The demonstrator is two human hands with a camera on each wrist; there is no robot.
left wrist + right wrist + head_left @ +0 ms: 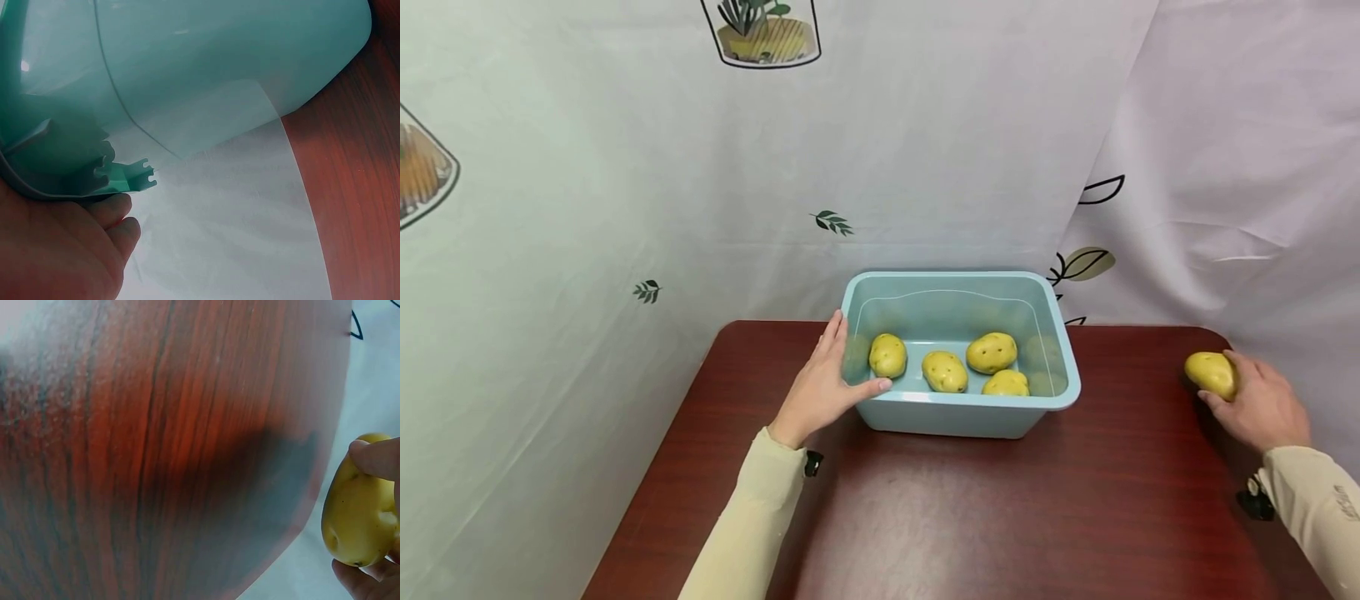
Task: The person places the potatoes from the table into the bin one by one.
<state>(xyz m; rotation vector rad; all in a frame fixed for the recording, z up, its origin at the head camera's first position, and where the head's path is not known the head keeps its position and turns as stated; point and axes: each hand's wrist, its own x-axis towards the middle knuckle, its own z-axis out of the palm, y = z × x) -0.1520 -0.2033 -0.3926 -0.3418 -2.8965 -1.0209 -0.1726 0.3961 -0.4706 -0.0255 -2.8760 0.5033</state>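
Note:
A light blue plastic bin [958, 417] stands on the table near the back wall. Inside lie several yellow potatoes [944, 372], spread over its floor. My left hand [823, 387] holds the bin at its front left corner, thumb over the front rim and fingers along the left side. From the left wrist, the fingertips show beneath the bin's rim [47, 195]. Far to the right, my right hand [1266, 408] grips another potato [1210, 373] by the table's right edge. The right wrist view shows thumb and fingers around that potato [356, 515].
The dark red wooden table [1037, 508] reaches toward me from the wall. White cloth [940, 150] with printed plants and jars hangs behind and at the left. Its right part [1247, 208] drapes close beside the right hand.

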